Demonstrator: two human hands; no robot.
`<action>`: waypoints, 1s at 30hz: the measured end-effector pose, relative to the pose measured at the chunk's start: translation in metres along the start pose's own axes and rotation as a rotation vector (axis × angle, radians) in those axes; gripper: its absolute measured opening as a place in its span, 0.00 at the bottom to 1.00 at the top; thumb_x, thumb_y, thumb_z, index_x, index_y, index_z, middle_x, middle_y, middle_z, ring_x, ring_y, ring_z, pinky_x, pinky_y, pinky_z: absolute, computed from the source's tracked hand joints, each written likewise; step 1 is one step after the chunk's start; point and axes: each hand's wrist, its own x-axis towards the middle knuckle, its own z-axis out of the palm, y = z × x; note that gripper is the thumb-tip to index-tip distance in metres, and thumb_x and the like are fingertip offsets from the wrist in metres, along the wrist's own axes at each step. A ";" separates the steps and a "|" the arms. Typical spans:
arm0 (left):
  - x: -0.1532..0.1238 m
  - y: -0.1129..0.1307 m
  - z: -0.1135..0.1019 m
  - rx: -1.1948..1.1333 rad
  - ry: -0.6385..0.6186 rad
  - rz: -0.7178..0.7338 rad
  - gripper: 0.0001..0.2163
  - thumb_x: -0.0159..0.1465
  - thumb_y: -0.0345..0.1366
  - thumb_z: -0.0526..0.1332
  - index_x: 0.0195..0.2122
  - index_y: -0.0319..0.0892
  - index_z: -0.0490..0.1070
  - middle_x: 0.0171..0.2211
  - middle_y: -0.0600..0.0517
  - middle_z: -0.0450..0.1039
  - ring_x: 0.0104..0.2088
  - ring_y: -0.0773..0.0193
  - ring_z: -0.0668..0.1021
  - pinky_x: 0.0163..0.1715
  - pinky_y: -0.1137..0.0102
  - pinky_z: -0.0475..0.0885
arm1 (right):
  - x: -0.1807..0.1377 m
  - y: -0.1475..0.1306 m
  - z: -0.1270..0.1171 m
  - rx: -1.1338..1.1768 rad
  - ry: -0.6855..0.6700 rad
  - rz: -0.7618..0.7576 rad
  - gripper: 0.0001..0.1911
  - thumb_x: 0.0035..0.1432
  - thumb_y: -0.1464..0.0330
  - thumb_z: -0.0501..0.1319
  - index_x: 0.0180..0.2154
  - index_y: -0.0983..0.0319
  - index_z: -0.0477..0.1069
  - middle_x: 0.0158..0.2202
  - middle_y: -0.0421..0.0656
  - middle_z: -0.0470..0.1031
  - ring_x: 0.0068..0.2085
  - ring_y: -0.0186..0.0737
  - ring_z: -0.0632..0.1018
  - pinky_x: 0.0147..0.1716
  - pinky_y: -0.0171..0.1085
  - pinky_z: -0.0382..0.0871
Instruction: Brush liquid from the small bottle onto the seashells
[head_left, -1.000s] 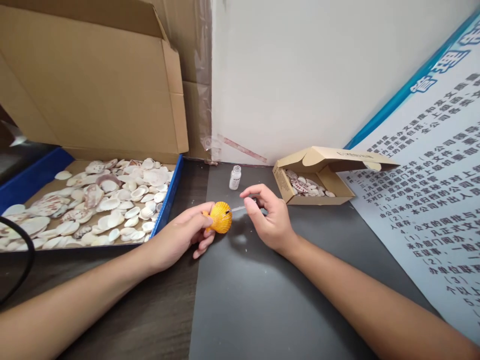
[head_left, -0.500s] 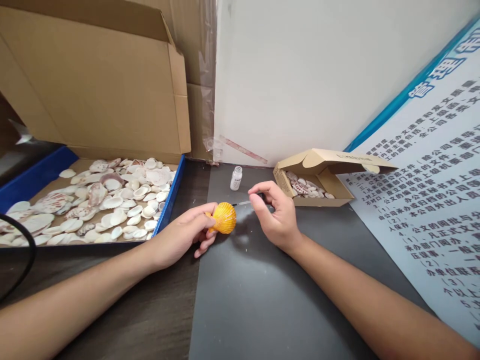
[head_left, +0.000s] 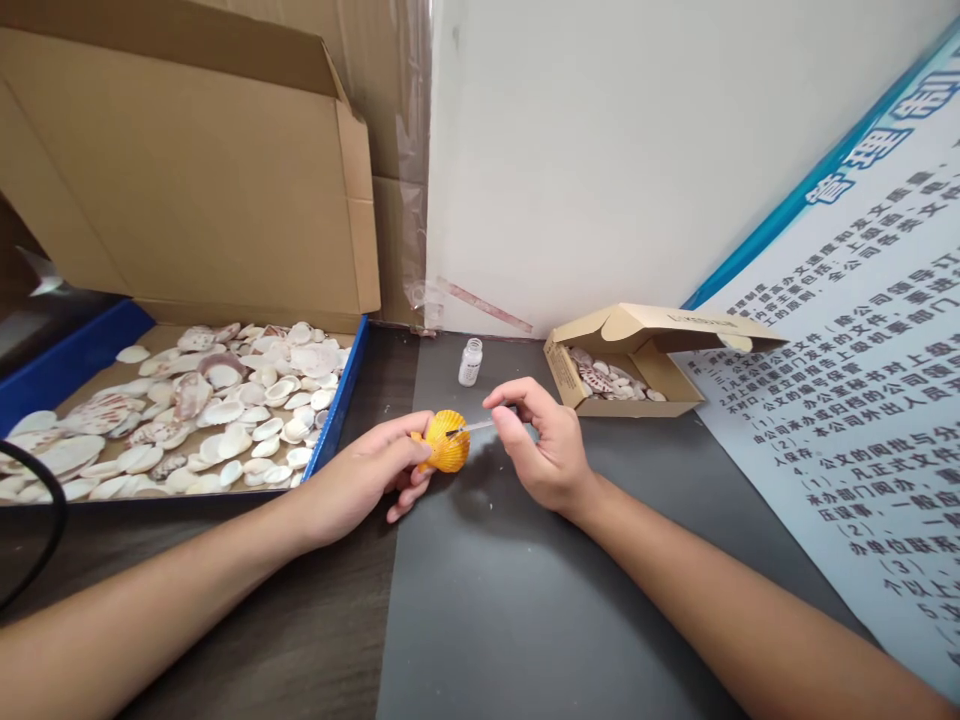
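Note:
Between the thumb and fingers of my left hand [head_left: 386, 465] is an orange-yellow scallop shell [head_left: 452, 455], held by its narrow hinge end with the ribbed face showing. My right hand [head_left: 544, 440] is closed in a pinch on a thin brush [head_left: 480, 426] with a pale stem and a dark tip. The dark tip lies against the shell's ribbed face, near its middle. My fingers hide the brush's other end. Just beyond both hands, a small clear glass bottle [head_left: 470, 363] with a pale label stands uncapped and upright.
On the left, a blue-walled cardboard box [head_left: 340, 390] with its lid raised holds many pale shells. A smaller open carton [head_left: 637, 408] with shells stands at the back right. A grey mat [head_left: 480, 620] lies beneath my hands. A printed poster [head_left: 832, 400] leans at the right.
The brush tip has moved from behind the shell's upper edge onto its ribbed face. My right hand has shifted slightly left and down. The shell looks slightly turned in my left hand.

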 end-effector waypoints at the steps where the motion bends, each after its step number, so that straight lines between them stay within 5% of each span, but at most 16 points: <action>1: 0.000 0.000 0.000 0.002 0.001 0.000 0.05 0.63 0.38 0.55 0.34 0.42 0.63 0.22 0.59 0.59 0.19 0.72 0.63 0.17 0.77 0.60 | 0.001 -0.001 0.000 -0.029 0.025 0.003 0.03 0.63 0.67 0.58 0.37 0.59 0.68 0.21 0.33 0.63 0.21 0.30 0.65 0.22 0.31 0.60; 4: 0.000 0.000 0.000 0.006 0.003 -0.001 0.06 0.63 0.38 0.55 0.32 0.42 0.62 0.23 0.59 0.59 0.19 0.72 0.63 0.17 0.77 0.59 | 0.002 0.001 0.001 -0.046 0.103 0.050 0.04 0.63 0.66 0.59 0.36 0.59 0.68 0.21 0.33 0.62 0.21 0.31 0.64 0.21 0.31 0.60; 8: 0.000 0.000 0.001 0.009 0.002 -0.006 0.05 0.63 0.38 0.55 0.35 0.42 0.64 0.22 0.59 0.59 0.19 0.72 0.62 0.16 0.77 0.59 | 0.000 0.004 0.001 0.045 0.016 0.071 0.08 0.68 0.64 0.53 0.40 0.59 0.69 0.20 0.32 0.60 0.20 0.32 0.64 0.21 0.32 0.59; 14: 0.000 0.001 0.001 0.016 0.009 -0.003 0.05 0.63 0.37 0.55 0.33 0.42 0.62 0.22 0.59 0.59 0.19 0.72 0.63 0.17 0.77 0.60 | 0.002 0.000 0.002 -0.020 0.098 0.055 0.04 0.63 0.66 0.60 0.36 0.59 0.68 0.20 0.32 0.61 0.21 0.31 0.63 0.22 0.31 0.60; 19: 0.000 0.000 0.000 0.013 0.002 -0.003 0.05 0.63 0.37 0.55 0.35 0.42 0.63 0.22 0.59 0.59 0.19 0.72 0.63 0.17 0.78 0.60 | 0.002 -0.002 0.002 0.006 0.000 0.033 0.04 0.63 0.66 0.58 0.38 0.59 0.68 0.22 0.33 0.63 0.21 0.31 0.65 0.22 0.31 0.60; 23: -0.001 0.000 0.001 0.017 0.010 0.001 0.05 0.63 0.38 0.55 0.33 0.42 0.62 0.22 0.59 0.59 0.19 0.72 0.63 0.17 0.78 0.60 | 0.003 -0.004 0.001 -0.026 0.107 0.081 0.04 0.61 0.65 0.60 0.37 0.59 0.67 0.21 0.33 0.62 0.21 0.31 0.64 0.22 0.32 0.61; 30: -0.001 0.002 0.001 0.049 -0.002 0.006 0.06 0.64 0.39 0.55 0.35 0.41 0.64 0.22 0.59 0.59 0.19 0.72 0.63 0.17 0.77 0.60 | 0.003 -0.013 0.002 0.219 -0.056 0.153 0.06 0.66 0.64 0.55 0.39 0.58 0.67 0.20 0.32 0.61 0.21 0.31 0.65 0.22 0.32 0.60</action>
